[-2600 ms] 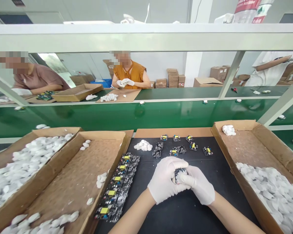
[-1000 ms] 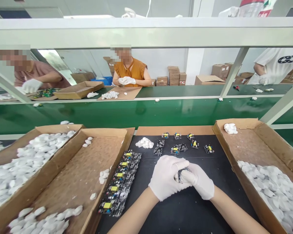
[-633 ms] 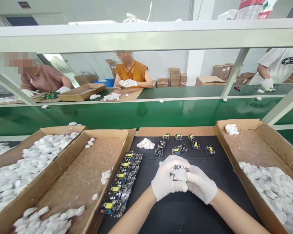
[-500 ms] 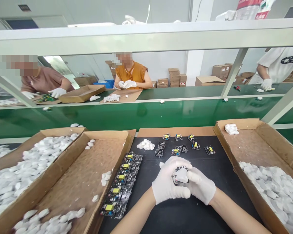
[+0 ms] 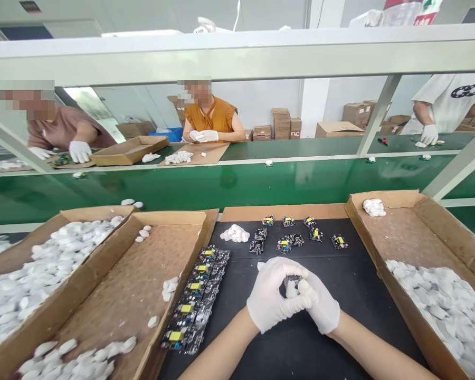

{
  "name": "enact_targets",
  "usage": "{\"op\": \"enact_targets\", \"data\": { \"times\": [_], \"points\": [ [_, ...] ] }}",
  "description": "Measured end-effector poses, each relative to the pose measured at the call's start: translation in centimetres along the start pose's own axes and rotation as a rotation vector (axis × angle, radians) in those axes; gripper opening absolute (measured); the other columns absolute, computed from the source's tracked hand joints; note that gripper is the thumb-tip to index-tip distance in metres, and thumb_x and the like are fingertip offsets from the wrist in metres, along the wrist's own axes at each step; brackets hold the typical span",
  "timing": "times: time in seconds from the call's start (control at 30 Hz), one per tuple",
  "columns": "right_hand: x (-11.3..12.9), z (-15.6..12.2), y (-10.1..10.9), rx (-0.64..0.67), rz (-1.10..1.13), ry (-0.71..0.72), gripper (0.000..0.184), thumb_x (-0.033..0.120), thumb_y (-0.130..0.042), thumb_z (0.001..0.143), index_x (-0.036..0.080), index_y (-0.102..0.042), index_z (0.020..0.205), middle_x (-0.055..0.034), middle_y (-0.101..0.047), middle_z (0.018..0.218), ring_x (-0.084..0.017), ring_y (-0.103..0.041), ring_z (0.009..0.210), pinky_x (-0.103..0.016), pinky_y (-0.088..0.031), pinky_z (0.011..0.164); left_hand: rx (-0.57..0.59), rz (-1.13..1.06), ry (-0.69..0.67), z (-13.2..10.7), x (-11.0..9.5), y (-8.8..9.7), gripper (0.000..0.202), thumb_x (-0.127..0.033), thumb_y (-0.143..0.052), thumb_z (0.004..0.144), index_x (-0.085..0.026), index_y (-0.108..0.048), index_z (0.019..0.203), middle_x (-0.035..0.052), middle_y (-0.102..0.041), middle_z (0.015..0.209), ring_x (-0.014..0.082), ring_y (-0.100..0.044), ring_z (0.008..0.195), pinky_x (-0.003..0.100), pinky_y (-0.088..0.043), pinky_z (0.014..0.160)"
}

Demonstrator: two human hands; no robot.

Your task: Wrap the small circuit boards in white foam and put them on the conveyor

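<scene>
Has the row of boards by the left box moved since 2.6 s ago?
No. The row of boards lies along the left box's wall, unchanged; small frame shifts look like camera motion.

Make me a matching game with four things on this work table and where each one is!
Things:
1. small circuit board
2. row of circuit boards
3. little pile of white pieces
4. right cardboard tray

Places:
A. along the black mat's left edge
B. holding many white pieces at its near end
C. between the left hand and right hand
D. at the mat's far left corner

Pairs: 1-C, 2-A, 3-D, 4-B
</scene>
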State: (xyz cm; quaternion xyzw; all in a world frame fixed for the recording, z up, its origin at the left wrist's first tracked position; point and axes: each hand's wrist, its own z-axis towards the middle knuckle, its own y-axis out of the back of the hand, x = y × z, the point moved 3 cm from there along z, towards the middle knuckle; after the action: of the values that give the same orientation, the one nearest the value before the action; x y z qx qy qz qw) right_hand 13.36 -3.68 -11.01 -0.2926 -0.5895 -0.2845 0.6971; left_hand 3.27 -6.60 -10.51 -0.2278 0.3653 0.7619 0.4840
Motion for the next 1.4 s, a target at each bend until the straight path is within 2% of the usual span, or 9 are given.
{"op": "enact_targets", "data": {
  "times": [0.17,0.27,0.4,0.57,0.7,0.8,1.1,1.3,1.4],
  "points": [
    [-1.7,-0.5,-0.6,0.046,0.174,-0.124,0.058,0.075,-0.037,0.076,0.02,-0.039,0.058,0.0022,-0.037,0.058,-0.012,-0.034,0.055,-0.028,-0.034,0.057,0.104,-0.045,-0.016,0.2,0.6,0.3,0.057,-0.069,-0.06,0.065,-0.018,-0.064,0.091,0.0098,-0.068,0.089,0.0243,-0.063,0.086,0.04,-0.05,0.077],
    [-2.1,-0.8,-0.7,0.053,0.301,-0.183,0.059,0.077,-0.038,0.074,0.02,-0.037,0.057,0.0034,-0.034,0.056,-0.011,-0.031,0.053,-0.026,-0.028,0.052,0.158,-0.062,0.094,0.3,0.4,0.3,0.049,-0.058,-0.066,0.067,-0.017,-0.064,0.094,0.0097,-0.068,0.093,0.0234,-0.064,0.087,0.039,-0.051,0.078],
    [-2.0,-0.7,-0.4,0.03,0.257,-0.187,0.06,0.077,-0.043,0.071,0.02,-0.037,0.055,0.0041,-0.034,0.052,-0.01,-0.03,0.051,-0.026,-0.026,0.052,0.155,0.035,0.169,0.2,0.2,0.3,0.034,-0.039,-0.072,0.066,-0.019,-0.065,0.093,0.0071,-0.07,0.091,0.0212,-0.065,0.082,0.036,-0.052,0.075],
    [-1.5,-0.3,0.2,-0.008,0.264,-0.232,0.057,0.071,-0.038,0.079,0.017,-0.055,0.072,-0.0016,-0.05,0.066,-0.014,-0.044,0.062,-0.03,-0.036,0.063,0.002,0.45,-0.047,0.5,0.3,1.0,0.036,-0.035,-0.075,0.062,-0.02,-0.066,0.094,0.0056,-0.071,0.084,0.023,-0.066,0.079,0.038,-0.051,0.073],
    [-0.4,0.1,0.8,-0.1,-0.101,-0.176,0.039,0.055,-0.057,0.075,0.016,-0.06,0.073,-0.0015,-0.055,0.071,-0.015,-0.047,0.067,-0.029,-0.037,0.066,-0.102,0.632,-0.15,0.6,0.4,1.1,0.03,-0.03,-0.069,0.067,-0.019,-0.065,0.095,0.007,-0.071,0.088,0.0237,-0.066,0.082,0.039,-0.052,0.073],
    [-0.2,0.1,1.2,-0.143,-0.253,-0.173,0.034,0.049,-0.056,0.077,0.016,-0.059,0.068,-0.0012,-0.056,0.066,-0.016,-0.048,0.066,-0.028,-0.036,0.065,-0.125,0.621,-0.133,0.4,0.4,0.8,0.032,-0.026,-0.068,0.066,-0.02,-0.064,0.097,0.0064,-0.071,0.091,0.0235,-0.066,0.085,0.039,-0.052,0.075],
    [-0.6,-0.1,1.6,-0.148,-0.127,-0.247,0.032,0.046,-0.067,0.07,0.014,-0.061,0.064,-0.0021,-0.06,0.066,-0.016,-0.051,0.066,-0.028,-0.038,0.064,-0.181,0.593,-0.192,-0.1,0.0,0.2,0.029,-0.022,-0.065,0.069,-0.019,-0.063,0.098,0.0057,-0.072,0.088,0.0224,-0.066,0.081,0.039,-0.053,0.076],
    [-1.0,-0.4,0.3,0.074,0.499,-0.222,0.036,0.05,-0.053,0.083,0.015,-0.062,0.081,-0.0037,-0.058,0.076,-0.015,-0.05,0.07,-0.031,-0.04,0.07,-0.131,0.378,-0.069,0.2,-0.5,0.6,0.034,-0.028,-0.072,0.065,-0.021,-0.064,0.097,0.0037,-0.072,0.089,0.0199,-0.066,0.081,0.035,-0.054,0.076],
    [-1.5,-0.6,0.3,0.108,0.582,-0.239,0.033,0.047,-0.06,0.08,0.014,-0.061,0.076,-0.0032,-0.056,0.074,-0.014,-0.048,0.07,-0.029,-0.039,0.07,-0.077,0.336,-0.068,0.1,-0.1,0.5,0.038,-0.036,-0.073,0.066,-0.023,-0.064,0.1,0.0048,-0.071,0.092,0.0211,-0.065,0.083,0.036,-0.053,0.078]
  ]
}}
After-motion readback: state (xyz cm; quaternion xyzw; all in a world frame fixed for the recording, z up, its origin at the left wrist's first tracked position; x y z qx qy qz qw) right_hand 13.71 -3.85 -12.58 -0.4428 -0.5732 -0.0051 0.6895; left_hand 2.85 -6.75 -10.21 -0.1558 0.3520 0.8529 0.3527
